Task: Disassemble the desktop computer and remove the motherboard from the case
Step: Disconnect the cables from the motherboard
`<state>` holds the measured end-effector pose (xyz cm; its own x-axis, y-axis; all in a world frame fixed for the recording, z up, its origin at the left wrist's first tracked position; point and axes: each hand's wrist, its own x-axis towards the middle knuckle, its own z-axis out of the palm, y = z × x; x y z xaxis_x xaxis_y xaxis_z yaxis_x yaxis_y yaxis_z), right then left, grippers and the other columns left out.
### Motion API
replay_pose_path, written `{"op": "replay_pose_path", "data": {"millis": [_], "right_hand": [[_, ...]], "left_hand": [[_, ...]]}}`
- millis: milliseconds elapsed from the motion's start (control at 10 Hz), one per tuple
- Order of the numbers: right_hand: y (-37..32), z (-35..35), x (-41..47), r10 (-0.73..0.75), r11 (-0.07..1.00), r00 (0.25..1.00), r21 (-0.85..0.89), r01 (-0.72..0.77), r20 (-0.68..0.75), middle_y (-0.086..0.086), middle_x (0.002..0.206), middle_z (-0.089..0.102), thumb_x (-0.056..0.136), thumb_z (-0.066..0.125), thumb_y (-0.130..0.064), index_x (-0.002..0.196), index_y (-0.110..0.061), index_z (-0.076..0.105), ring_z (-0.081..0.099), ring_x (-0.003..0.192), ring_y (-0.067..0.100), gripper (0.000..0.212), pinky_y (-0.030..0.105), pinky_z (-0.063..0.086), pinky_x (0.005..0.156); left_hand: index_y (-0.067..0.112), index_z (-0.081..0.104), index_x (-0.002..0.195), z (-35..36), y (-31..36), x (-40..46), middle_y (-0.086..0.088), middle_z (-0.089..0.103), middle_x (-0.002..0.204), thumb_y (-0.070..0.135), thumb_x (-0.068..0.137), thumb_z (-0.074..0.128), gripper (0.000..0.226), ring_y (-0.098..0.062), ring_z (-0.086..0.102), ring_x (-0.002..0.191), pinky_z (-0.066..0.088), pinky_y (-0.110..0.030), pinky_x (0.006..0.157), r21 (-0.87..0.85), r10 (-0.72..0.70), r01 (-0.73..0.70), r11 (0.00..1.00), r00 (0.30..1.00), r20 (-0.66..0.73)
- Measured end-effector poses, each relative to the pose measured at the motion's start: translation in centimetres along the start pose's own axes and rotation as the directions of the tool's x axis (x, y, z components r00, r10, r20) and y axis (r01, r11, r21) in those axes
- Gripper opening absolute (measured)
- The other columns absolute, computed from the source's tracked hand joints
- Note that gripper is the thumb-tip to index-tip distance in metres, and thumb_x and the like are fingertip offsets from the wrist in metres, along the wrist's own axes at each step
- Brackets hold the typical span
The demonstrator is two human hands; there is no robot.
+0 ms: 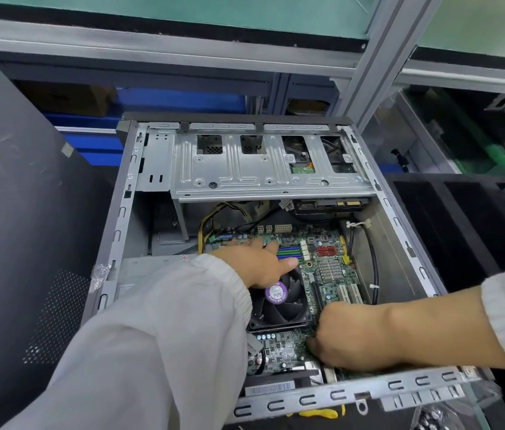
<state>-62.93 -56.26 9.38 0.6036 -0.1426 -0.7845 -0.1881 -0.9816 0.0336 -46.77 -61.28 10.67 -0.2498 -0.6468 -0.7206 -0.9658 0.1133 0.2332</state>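
**Hands inside an opened tower case**

Motherboard (322,268), green and crowded with small parts, lies flat on the floor of the open case (121,218), which lies on its side with the opening facing up. Stamped bare-metal rails pierced with slots frame the opening. Across the far end a pressed-steel drive cage (245,169) spans the case and overhangs the board's far edge; a hard drive shows through its cutouts. Beneath it, yellow and black cables (211,218) loop down toward the board. A thicker black cable (374,268) runs along the right inner wall, held by white ties.

A square black cooler fan (279,305) with a round purple label sits on the board between the two hands. The left hand (257,262), in a pale sleeve with a ribbed cuff, lies over the board's far left part with fingers spread and fairly straight, thumb by the blue and green memory slots (290,252). The right hand (350,336) is at the board's near right corner, fingers curled downward (whether they pinch anything cannot be told).

A dark, perforated side panel (27,243) stands left of the case. Something yellow (319,413) peeks out under the near rail. Grey aluminium framing (384,57) rises behind.
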Motion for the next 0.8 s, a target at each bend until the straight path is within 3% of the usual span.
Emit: {"op": "replay_pose_path", "data": {"millis": [100,200,300,400,500,700,800], "right_hand": [[0.3,0.6,0.5,0.029,0.993,0.999,0.112,-0.026,-0.02,0.011,0.084,0.063,0.094,0.051,-0.019,0.109,-0.008,0.065,0.045,0.063,0.022,0.024,0.023,0.027,0.047],[-0.4,0.1,0.7,0.047,0.998,0.999,0.04,-0.046,-0.013,0.014,0.099,0.067,0.095,0.05,-0.018,0.107,-0.007,0.065,0.059,0.08,0.03,0.022,0.022,0.03,0.049],[-0.9,-0.8,0.3,-0.034,0.991,0.999,-0.133,0.034,0.003,0.011,0.087,0.066,0.096,0.047,-0.013,0.096,-0.005,0.064,0.064,0.081,0.032,0.019,0.029,0.047,0.06],[-0.8,-1.0,0.1,-0.078,0.988,0.997,-0.131,0.081,0.027,0.012,0.079,0.06,0.093,0.047,-0.005,0.093,-0.001,0.062,0.059,0.073,0.032,0.016,0.033,0.047,0.061],[-0.5,-0.3,0.0,-0.109,0.981,0.993,-0.166,0.098,-0.055,0.007,0.076,0.059,0.092,0.048,-0.007,0.091,-0.006,0.062,0.057,0.069,0.03,0.014,0.031,0.045,0.059],[0.8,1.4,-0.3,-0.061,0.997,0.983,-0.061,0.051,-0.173,0.008,0.072,0.063,0.094,0.048,-0.014,0.094,-0.005,0.062,0.04,0.059,0.024,0.016,0.029,0.036,0.056],[0.6,1.4,0.1,-0.003,1.0,0.994,-0.01,0.002,-0.11,0.007,0.068,0.062,0.089,0.053,-0.013,0.085,-0.009,0.065,0.044,0.054,0.023,0.013,0.023,0.028,0.048]], "left_hand": [[0.02,-0.003,0.154,0.0,0.0,0.0,-0.008,-0.008,0.161,0.058,0.098,0.011,0.069,-0.03,-0.002,0.148,0.001,-0.047,0.118,0.002,-0.004,0.004,1.0,1.0,-0.003],[0.019,-0.002,0.154,0.0,0.2,0.0,-0.009,-0.007,0.161,0.058,0.098,0.012,0.069,-0.031,0.001,0.147,0.003,-0.048,0.118,0.001,-0.004,0.004,1.0,1.0,-0.005],[0.018,-0.002,0.154,0.0,0.4,-0.1,-0.01,-0.006,0.161,0.057,0.099,0.011,0.069,-0.032,0.002,0.147,0.005,-0.049,0.118,0.011,-0.008,0.008,1.0,1.0,-0.007],[0.018,-0.004,0.153,0.0,0.5,0.0,-0.011,-0.007,0.16,0.056,0.099,0.011,0.068,-0.032,0.001,0.147,0.005,-0.048,0.119,0.018,-0.014,0.014,1.0,1.0,0.004],[0.019,-0.004,0.153,-0.1,0.4,-0.1,-0.01,-0.008,0.16,0.056,0.099,0.011,0.068,-0.031,0.0,0.147,0.004,-0.047,0.119,0.012,-0.015,0.015,1.0,1.0,0.004],[0.02,-0.004,0.153,0.0,0.2,-0.1,-0.009,-0.008,0.161,0.057,0.099,0.011,0.068,-0.029,-0.002,0.148,0.001,-0.046,0.118,-0.004,-0.009,0.009,1.0,1.0,0.003],[0.019,-0.004,0.153,0.0,0.1,0.0,-0.009,-0.009,0.16,0.058,0.098,0.011,0.069,-0.029,-0.002,0.148,0.002,-0.047,0.118,-0.014,-0.006,0.006,1.0,1.0,0.008]]}}
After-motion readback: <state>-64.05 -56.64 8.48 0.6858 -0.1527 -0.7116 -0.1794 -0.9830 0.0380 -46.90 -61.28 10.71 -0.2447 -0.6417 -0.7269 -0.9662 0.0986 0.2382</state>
